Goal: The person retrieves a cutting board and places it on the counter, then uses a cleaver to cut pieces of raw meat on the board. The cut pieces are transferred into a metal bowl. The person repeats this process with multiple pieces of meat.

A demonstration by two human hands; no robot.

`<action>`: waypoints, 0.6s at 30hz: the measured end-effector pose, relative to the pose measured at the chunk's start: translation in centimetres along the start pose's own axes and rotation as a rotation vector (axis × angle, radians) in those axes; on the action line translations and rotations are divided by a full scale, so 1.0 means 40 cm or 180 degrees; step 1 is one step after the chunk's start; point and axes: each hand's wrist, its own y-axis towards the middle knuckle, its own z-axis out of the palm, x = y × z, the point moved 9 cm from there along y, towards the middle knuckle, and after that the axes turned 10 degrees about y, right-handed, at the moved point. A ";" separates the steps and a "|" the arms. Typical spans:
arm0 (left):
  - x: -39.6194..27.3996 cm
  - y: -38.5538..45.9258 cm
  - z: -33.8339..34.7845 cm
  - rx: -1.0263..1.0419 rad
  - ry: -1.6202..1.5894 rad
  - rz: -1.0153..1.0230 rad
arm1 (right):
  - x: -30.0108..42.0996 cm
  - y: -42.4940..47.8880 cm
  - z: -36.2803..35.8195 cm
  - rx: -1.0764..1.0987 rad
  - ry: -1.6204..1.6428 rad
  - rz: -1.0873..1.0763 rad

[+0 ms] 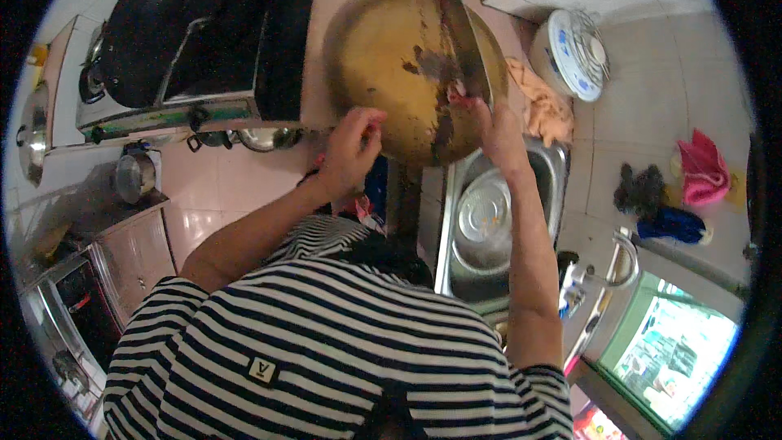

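Observation:
A round wooden chopping board (pixel 391 61) lies on the pink tiled counter before me, with dark smears and bits on it. My right hand (pixel 501 134) grips a cleaver (pixel 467 43) at the board's right side, its broad blade pointing away from me. Beside the hand lies a small reddish piece, seemingly meat (pixel 457 95). My left hand (pixel 357 140) is at the board's near left edge, fingers curled, with a reddish spot by the fingertips; whether it holds anything is unclear.
To the right is a steel sink (pixel 553 189) with a clear plastic bowl (pixel 484 208) inside. An orange cloth (pixel 544 110) and a lidded blue-and-white bowl (pixel 571 55) stand behind it. A black wok (pixel 146 30) sits on the stove at left. Near the sink is a faucet (pixel 626 260).

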 end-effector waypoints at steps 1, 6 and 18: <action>-0.009 -0.003 0.005 -0.0025 -0.0006 0.0011 | -0.009 -0.006 0.001 -0.0131 -0.0086 -0.0354; -0.021 0.002 0.010 -0.0014 -0.0111 0.0036 | -0.012 0.013 -0.004 0.0076 -0.0139 -0.0168; -0.021 -0.031 0.034 0.0081 -0.0061 -0.0004 | -0.140 -0.050 0.021 0.0157 0.0711 0.0576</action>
